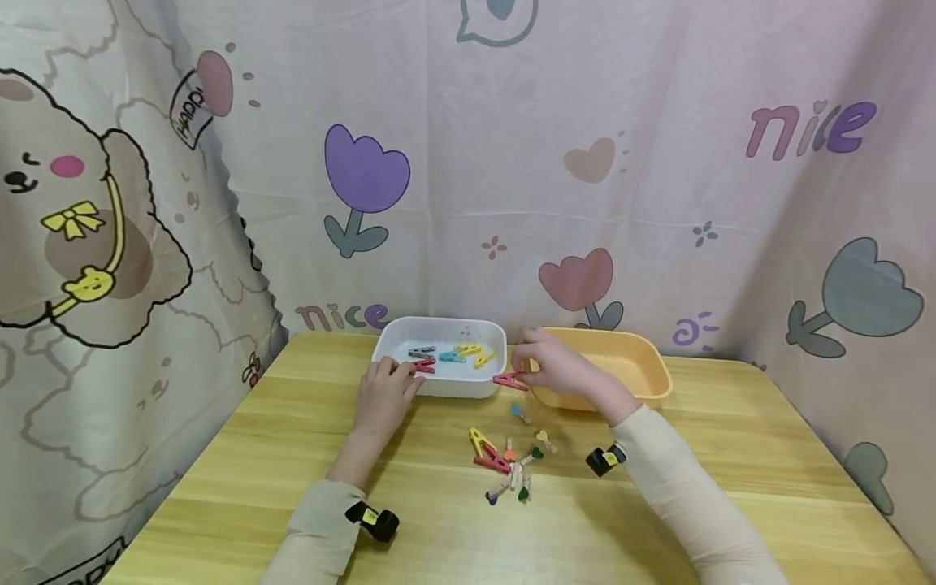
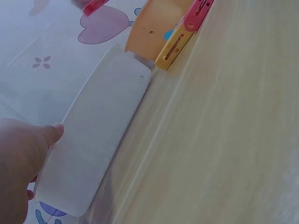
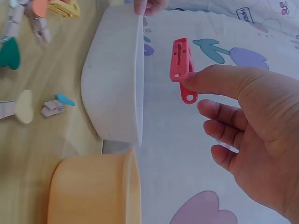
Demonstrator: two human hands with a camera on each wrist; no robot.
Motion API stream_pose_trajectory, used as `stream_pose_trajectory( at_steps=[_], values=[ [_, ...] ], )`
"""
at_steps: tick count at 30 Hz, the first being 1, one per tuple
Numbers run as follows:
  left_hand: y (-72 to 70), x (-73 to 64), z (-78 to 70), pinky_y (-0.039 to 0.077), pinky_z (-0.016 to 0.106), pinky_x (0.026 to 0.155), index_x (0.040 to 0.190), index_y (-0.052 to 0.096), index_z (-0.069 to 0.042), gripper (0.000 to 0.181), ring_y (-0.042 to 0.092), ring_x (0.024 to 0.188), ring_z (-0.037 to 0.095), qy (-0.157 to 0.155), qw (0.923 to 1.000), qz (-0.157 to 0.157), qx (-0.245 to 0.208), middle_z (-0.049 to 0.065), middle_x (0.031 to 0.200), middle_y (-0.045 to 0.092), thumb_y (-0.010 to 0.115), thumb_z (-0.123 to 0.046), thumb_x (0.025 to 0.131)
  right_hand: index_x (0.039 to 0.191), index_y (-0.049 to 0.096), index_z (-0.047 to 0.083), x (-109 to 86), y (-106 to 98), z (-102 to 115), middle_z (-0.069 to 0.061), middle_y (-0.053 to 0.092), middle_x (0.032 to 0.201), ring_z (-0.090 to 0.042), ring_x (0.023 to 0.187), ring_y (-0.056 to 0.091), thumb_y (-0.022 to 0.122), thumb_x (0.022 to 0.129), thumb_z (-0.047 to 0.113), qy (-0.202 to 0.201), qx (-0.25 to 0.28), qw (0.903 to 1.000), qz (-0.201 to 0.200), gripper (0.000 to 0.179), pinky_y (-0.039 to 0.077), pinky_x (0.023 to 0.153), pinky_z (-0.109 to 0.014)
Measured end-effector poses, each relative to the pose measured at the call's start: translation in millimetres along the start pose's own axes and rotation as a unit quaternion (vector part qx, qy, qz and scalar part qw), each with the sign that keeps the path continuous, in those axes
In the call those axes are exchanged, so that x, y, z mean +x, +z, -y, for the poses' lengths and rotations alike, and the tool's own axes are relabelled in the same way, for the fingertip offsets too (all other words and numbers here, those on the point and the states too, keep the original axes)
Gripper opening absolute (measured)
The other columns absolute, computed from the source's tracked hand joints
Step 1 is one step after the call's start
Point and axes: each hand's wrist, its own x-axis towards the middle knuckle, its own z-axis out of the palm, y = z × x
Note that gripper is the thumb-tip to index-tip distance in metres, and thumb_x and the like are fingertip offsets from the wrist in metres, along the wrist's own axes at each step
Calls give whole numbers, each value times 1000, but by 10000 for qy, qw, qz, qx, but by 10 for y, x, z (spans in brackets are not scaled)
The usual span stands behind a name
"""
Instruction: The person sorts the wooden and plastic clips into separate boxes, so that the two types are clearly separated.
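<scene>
My left hand [image 1: 383, 394] grips the near left rim of a white plastic basin [image 1: 461, 390], thumb on the outer wall, other fingers partly hidden behind it. Inside the basin lie several clothespins: grey ones, a red one [image 1: 426, 370], blue [image 1: 451, 357] and yellow [image 1: 483, 359]. My right hand [image 1: 552, 363] pinches a red clothespin [image 3: 180, 60] between thumb and forefinger, above the gap between the white basin and a yellow basin [image 1: 651, 396]. In the right wrist view, the other fingers are loosely bent.
On the wooden table [image 1: 439, 528], in front of the basins, lies a loose group with a yellow clothespin [image 1: 478, 441], a red clothespin [image 1: 493, 460] and several small wooden pegs with coloured hearts, one a blue-topped peg [image 1: 519, 413]. A printed curtain [image 1: 468, 162] stands behind.
</scene>
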Motion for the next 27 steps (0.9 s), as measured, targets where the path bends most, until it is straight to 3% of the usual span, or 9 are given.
stream_pose_trajectory(
  at_steps=[4, 16, 27],
  values=[
    [5, -4, 7, 49, 43, 78, 101, 71, -11, 23, 53, 89, 29, -18, 10000, 11, -14, 11, 95, 58, 72, -30, 88, 83, 68, 17, 165, 12, 7, 1, 56, 87, -18, 87, 48, 76, 83, 14, 297, 2, 9995, 58, 8, 42, 77, -31],
    [5, -5, 18, 49, 42, 76, 101, 71, -11, 23, 53, 88, 29, 70, 9999, -90, -18, 10, 94, 57, 72, -30, 88, 86, 68, 14, 590, 62, -47, -6, 62, 93, -22, 89, 51, 72, 86, 15, 543, -5, 9985, 4, 5, 44, 80, -35],
    [4, -19, 13, 48, 42, 72, 97, 71, -11, 21, 53, 84, 29, 192, 9993, -330, -45, 11, 91, 58, 74, -29, 87, 86, 67, 17, 915, 316, -181, -5, 63, 98, -23, 96, 51, 72, 88, 20, 957, 143, 9953, 51, 6, 45, 87, -37]
  ],
)
